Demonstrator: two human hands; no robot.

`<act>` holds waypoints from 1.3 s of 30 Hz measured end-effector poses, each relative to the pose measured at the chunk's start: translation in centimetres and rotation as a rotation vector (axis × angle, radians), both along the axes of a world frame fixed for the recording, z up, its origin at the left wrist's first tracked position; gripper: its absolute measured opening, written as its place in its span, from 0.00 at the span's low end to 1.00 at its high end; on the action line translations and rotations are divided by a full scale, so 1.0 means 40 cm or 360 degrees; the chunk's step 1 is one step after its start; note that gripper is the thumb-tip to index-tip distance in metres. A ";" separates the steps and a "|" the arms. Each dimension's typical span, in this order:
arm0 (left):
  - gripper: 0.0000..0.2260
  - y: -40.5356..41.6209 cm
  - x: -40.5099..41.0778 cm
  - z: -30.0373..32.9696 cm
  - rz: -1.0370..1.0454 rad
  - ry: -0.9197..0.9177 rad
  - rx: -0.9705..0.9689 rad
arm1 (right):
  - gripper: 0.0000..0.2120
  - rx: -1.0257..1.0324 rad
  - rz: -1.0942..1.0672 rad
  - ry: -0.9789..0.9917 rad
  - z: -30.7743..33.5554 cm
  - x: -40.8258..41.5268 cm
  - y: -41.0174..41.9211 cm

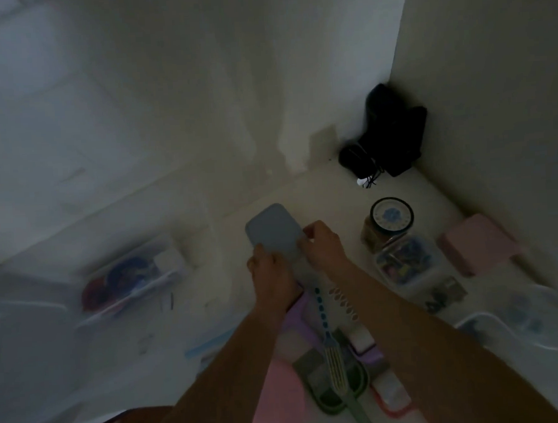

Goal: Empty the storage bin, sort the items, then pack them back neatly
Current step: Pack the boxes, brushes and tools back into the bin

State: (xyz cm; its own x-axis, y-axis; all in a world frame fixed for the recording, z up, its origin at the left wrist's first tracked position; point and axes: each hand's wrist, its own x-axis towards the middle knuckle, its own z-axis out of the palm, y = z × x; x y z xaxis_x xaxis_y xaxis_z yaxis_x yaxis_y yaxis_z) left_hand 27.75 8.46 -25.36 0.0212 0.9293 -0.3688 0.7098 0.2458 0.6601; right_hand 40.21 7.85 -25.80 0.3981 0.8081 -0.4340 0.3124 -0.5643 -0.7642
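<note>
Both hands hold a flat blue lid (274, 232) above the floor's middle.
Left hand (268, 270) and right hand (321, 243) pinch its near edge; it looks light, stiff, smooth: best held by opposite edges.

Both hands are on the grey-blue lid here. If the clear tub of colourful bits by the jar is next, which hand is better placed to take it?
Probably the right hand: the clear tub lies on its side of the grey-blue lid, while the left hand would have to cross over.
</note>
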 end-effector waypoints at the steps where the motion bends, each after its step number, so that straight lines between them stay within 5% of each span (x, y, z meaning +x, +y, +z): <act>1: 0.24 -0.003 0.007 0.022 -0.0029 -0.0110 0.0047 | 0.14 0.0045 -0.0057 0.0011 0.027 0.017 -0.011; 10: 0.20 -0.022 -0.033 0.412 -0.0008 -0.0845 0.0599 | 0.05 0.0549 -0.0331 -0.0022 0.462 0.125 -0.103; 17: 0.20 0.017 -0.293 0.669 -0.0432 -0.1544 0.0030 | 0.11 0.0405 -0.0109 0.0604 0.743 -0.029 -0.121; 24: 0.18 0.040 -0.489 0.766 -0.0262 -0.1524 0.0337 | 0.27 0.0309 -0.0002 0.0676 0.773 -0.234 -0.058; 31: 0.21 0.081 -0.645 0.744 -0.0277 -0.1509 0.0400 | 0.22 0.0290 0.0175 0.0771 0.767 -0.369 0.001; 36: 0.29 0.126 -0.723 0.645 -0.0456 -0.1774 0.0151 | 0.14 0.0349 0.0162 0.0682 0.727 -0.433 0.015; 39: 0.31 0.135 -0.726 0.568 0.0003 -0.1923 -0.0156 | 0.15 0.0363 0.0025 0.0617 0.671 -0.479 0.011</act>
State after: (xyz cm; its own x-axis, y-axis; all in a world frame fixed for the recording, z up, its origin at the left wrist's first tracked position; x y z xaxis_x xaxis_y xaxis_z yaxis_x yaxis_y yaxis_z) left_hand -1.30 13.85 -2.64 0.3991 0.8990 -0.1806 -0.3515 0.3319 0.8754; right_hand 21.07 8.27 1.06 0.2283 0.9050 -0.3589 -0.0142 -0.3655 -0.9307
